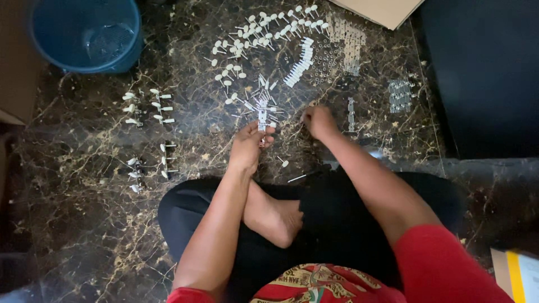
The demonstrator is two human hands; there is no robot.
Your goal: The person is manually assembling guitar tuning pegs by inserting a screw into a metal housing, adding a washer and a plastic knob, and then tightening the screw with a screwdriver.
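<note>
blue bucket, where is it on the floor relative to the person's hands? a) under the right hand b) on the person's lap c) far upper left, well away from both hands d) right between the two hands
c: the blue bucket stands at the upper left corner of the dark marble floor, apart from the left hand and the right hand, which work among small white parts in the middle.

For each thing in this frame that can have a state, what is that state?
Left hand: closed on a small metal strip, held upright.
Right hand: fingertips down on the floor, pinching; what it holds cannot be told.
White-knobbed pegs: loose, scattered on the marble floor.
Assembled sets: laid in groups at the left.
Blue bucket: upright, open; contents unclear.
</note>
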